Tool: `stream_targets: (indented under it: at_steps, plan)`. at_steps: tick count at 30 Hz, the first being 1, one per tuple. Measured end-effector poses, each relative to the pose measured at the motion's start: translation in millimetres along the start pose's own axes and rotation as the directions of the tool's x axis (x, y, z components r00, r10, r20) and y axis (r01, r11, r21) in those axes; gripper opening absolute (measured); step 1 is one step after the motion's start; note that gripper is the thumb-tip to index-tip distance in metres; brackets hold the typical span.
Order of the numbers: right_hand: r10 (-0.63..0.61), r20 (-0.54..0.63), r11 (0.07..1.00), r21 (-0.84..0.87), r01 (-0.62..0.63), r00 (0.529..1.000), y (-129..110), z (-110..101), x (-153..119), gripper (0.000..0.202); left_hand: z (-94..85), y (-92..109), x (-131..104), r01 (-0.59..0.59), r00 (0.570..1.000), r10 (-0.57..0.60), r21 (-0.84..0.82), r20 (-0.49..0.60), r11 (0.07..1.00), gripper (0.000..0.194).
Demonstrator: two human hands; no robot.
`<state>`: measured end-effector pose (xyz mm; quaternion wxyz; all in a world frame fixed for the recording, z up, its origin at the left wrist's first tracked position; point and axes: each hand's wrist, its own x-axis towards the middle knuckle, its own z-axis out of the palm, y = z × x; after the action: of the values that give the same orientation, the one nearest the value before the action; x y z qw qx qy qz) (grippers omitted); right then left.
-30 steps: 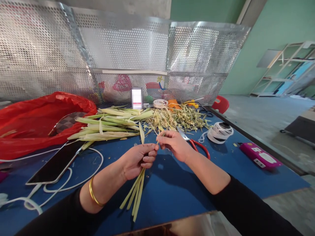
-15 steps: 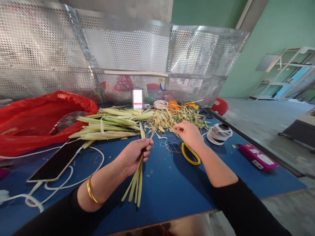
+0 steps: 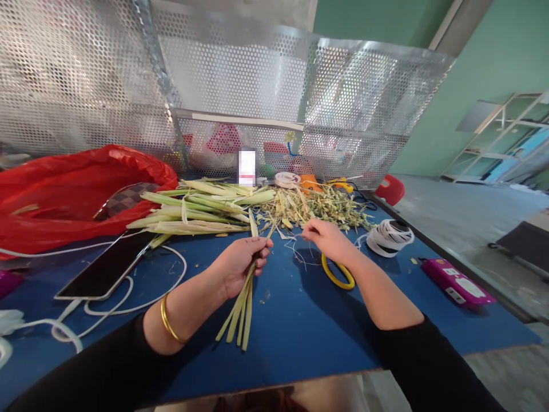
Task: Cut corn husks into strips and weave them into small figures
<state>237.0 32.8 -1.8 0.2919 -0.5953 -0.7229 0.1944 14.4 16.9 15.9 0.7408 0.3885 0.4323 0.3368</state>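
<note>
My left hand [image 3: 246, 266] is closed around a small bundle of pale green leaf strips [image 3: 240, 317]. Their lower ends fan out below the fist, and a broader leaf tip sticks up above it. To the right, my right hand [image 3: 328, 240] has its fingers pinched at white thread [image 3: 295, 247], which curls loosely over the blue table [image 3: 283, 320]; the fingertips partly hide the grip. Yellow-handled scissors [image 3: 338, 274] lie beneath the right wrist, their blades hidden. A spool of white thread [image 3: 389, 237] stands right of that hand.
Long green husk leaves [image 3: 206, 209] lie behind my left hand, beside a heap of dried plant bits [image 3: 317, 206]. A red plastic bag [image 3: 86, 171] and a tablet [image 3: 105, 266] with white cable are at left. A purple packet [image 3: 457, 281] sits at right. A perforated metal screen [image 3: 231, 68] stands behind.
The view has shifted slightly, so most things appear farther right. My right hand has drawn back slightly from the dried heap, and the thread near its fingertips has changed shape. My left hand keeps its bundle.
</note>
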Motion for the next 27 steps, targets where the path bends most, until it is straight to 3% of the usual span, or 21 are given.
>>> stream_targets:
  at_steps: [2, 4, 8, 14, 17, 21, 24, 27]
  plan:
    - [0.043, 0.025, 0.927, 0.372, -0.050, 0.999, -5.1, -1.7, -2.8, 0.013, -0.1, 0.3, -0.4, -0.018, 1.000, 0.018, 0.009, -0.009, 1.000, 0.014]
    - [0.050, 0.080, 0.813, 0.575, -0.087, 0.996, -12.3, -3.3, -7.1, 0.015, 0.5, 0.9, -1.0, -0.055, 0.998, 0.056, 0.018, -0.040, 0.998, 0.015]
    - [-0.031, 0.144, 0.697, 0.712, -0.082, 0.989, -29.4, -3.5, -17.1, 0.017, 3.8, 2.0, -2.0, -0.104, 0.992, 0.105, 0.006, -0.074, 0.995, 0.010]
    - [-0.122, 0.153, 0.577, 0.815, -0.055, 0.981, -43.7, 2.8, -24.3, 0.014, 8.1, -2.5, -1.4, 0.016, 0.989, -0.012, -0.030, 0.144, 0.999, 0.014]
    - [-0.088, 0.128, 0.553, 0.831, -0.059, 0.988, -41.8, 1.6, -23.3, 0.011, 7.7, -4.1, -1.5, 0.036, 0.985, -0.035, -0.008, 0.168, 0.999, 0.018]
    - [-0.054, 0.087, 0.579, 0.814, -0.040, 0.995, -37.3, -3.9, -20.9, 0.018, 6.3, -3.0, -2.2, 0.011, 0.988, -0.013, 0.012, 0.157, 1.000, 0.019]
    - [-0.022, 0.013, 0.721, 0.693, 0.007, 1.000, -35.9, -7.4, -19.1, 0.021, 5.9, -1.2, -1.7, -0.033, 0.994, 0.026, 0.071, 0.103, 0.997, 0.019]
    - [-0.025, -0.048, 0.871, 0.490, 0.046, 0.999, -34.7, -9.4, -17.9, 0.011, 5.9, 0.6, -1.0, -0.052, 0.998, 0.046, 0.126, 0.050, 0.991, 0.019]
